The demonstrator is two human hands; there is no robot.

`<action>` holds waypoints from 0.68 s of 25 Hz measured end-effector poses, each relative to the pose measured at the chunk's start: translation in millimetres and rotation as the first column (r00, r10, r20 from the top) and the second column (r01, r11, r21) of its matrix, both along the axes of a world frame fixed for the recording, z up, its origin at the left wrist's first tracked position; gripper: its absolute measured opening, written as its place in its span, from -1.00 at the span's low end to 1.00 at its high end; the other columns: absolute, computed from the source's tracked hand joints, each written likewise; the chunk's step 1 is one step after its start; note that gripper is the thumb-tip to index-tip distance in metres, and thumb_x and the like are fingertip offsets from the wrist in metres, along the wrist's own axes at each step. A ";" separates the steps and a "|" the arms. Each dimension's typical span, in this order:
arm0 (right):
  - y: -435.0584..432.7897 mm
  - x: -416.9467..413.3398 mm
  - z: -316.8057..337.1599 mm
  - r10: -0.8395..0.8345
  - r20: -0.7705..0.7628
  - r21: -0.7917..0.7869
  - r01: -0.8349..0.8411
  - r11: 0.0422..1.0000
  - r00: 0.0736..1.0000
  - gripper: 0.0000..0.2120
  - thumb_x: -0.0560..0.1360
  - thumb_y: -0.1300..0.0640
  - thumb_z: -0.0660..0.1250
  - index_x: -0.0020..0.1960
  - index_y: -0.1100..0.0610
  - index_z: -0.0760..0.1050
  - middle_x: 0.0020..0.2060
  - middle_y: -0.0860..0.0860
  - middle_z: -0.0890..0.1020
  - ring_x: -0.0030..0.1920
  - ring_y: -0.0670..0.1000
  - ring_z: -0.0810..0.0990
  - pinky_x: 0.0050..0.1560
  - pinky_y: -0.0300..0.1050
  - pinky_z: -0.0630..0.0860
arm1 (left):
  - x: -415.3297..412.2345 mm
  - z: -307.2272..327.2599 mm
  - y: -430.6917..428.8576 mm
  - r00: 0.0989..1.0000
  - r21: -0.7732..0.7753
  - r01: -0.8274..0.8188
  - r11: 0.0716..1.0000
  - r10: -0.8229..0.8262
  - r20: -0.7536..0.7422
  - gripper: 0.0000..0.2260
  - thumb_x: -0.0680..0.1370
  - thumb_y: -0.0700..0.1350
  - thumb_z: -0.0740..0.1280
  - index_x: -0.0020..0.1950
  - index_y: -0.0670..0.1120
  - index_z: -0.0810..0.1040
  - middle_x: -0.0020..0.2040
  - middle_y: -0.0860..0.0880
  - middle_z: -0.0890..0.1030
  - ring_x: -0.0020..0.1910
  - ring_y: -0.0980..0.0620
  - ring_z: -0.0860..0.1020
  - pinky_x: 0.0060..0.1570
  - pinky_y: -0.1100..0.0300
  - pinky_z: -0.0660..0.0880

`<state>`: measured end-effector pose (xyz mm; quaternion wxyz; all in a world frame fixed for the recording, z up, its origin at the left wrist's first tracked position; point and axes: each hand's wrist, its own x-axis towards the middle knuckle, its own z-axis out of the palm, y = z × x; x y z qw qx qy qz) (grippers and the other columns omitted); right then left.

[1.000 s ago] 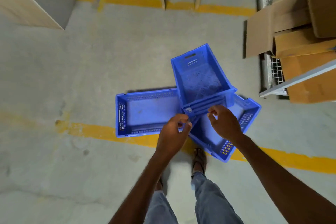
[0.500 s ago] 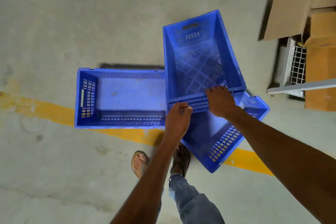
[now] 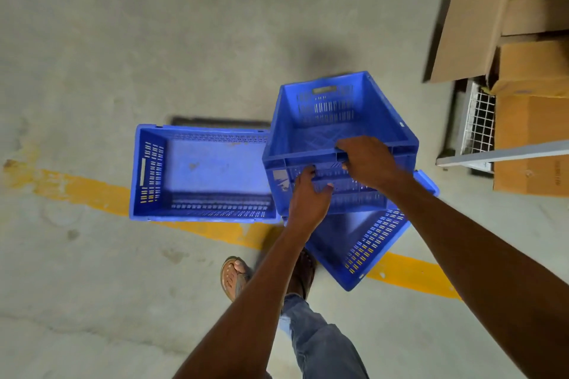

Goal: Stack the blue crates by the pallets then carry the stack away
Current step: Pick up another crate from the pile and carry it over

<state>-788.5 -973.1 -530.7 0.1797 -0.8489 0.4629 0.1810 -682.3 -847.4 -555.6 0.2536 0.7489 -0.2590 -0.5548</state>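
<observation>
Three blue slotted crates are in view on the concrete floor. A wide crate lies flat at the left. A second crate lies skewed at the lower right. The third crate is tilted up above the second, its near wall toward me. My right hand grips the near rim of this raised crate, fingers curled over its edge. My left hand holds the outside of the same near wall, fingers spread against the slots.
Cardboard boxes and a wire-mesh cage with a grey rail stand at the right. Yellow floor lines cross under the crates. My sandalled feet are just below the crates.
The third crate has been lifted and tilted up toward me, off the skewed crate. My right hand went over its rim and my left hand moved onto its near wall.
</observation>
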 end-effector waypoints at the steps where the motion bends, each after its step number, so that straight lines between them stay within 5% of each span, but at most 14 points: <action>1: 1.5 1.8 20.6 -0.015 0.010 0.009 0.015 1.000 1.000 -0.85 0.47 0.22 0.39 0.04 0.10 0.56 -0.09 0.11 0.68 -0.03 0.22 0.63 -0.22 -0.09 0.38 | 3.9 16.5 3.0 1.000 -0.030 -0.007 1.000 0.007 -0.003 -0.54 0.48 -0.05 0.36 0.38 0.04 0.41 0.29 0.00 0.55 0.23 -0.04 0.55 0.25 -0.07 0.48; 6: 18.9 -6.5 130.0 -0.160 0.125 0.079 0.151 0.985 0.979 -0.89 0.42 0.11 0.42 -0.08 0.00 0.52 -0.14 0.01 0.66 -0.07 0.16 0.63 -0.13 0.01 0.56 | 19.1 116.0 20.6 0.992 -0.236 -0.091 0.968 0.108 0.060 -0.75 0.50 -0.18 0.32 0.15 0.07 0.51 0.06 0.08 0.56 -0.07 0.09 0.55 -0.08 0.23 0.46; 10: 33.8 -15.2 214.6 -0.325 0.341 0.227 0.258 0.939 0.882 -0.89 0.37 0.09 0.38 -0.12 0.06 0.56 -0.23 0.03 0.66 -0.16 0.04 0.63 -0.13 0.00 0.54 | 20.2 198.8 29.4 0.979 -0.408 -0.163 0.898 0.198 0.044 -0.70 0.62 -0.09 0.30 0.36 -0.01 0.52 0.12 0.06 0.52 0.08 0.13 0.52 0.16 0.27 0.44; 12: 46.5 -12.6 258.2 -0.388 0.476 0.332 0.247 0.910 0.789 -0.72 0.31 0.02 0.36 -0.09 0.18 0.62 -0.24 0.11 0.67 -0.20 -0.02 0.59 -0.10 0.03 0.53 | 25.6 242.7 32.0 0.971 -0.441 -0.180 0.879 0.229 0.060 -0.73 0.63 -0.09 0.31 0.33 -0.03 0.55 0.16 0.07 0.53 0.15 0.12 0.51 0.16 0.28 0.42; 15: 78.9 -1.5 309.0 -0.600 0.570 0.600 0.215 0.770 0.562 -0.90 0.46 0.31 0.39 -0.09 0.38 0.60 -0.23 0.06 0.62 -0.15 -0.07 0.54 -0.08 -0.19 0.44 | 30.5 294.8 48.7 0.958 -0.498 -0.195 0.845 0.274 0.090 -0.86 0.62 -0.10 0.33 0.00 0.14 0.63 0.24 0.06 0.50 0.24 0.07 0.50 0.11 0.35 0.39; 17: 106.9 9.9 338.9 -0.622 0.577 0.670 0.128 0.731 0.530 -0.77 0.53 0.46 0.26 -0.25 0.26 0.53 -0.36 -0.09 0.62 -0.27 -0.19 0.56 -0.17 -0.33 0.45 | 33.3 325.2 69.7 0.923 -0.566 -0.193 0.801 0.343 0.171 -0.78 0.62 -0.06 0.33 -0.17 0.17 0.66 0.22 0.02 0.48 0.22 -0.01 0.48 0.16 0.20 0.43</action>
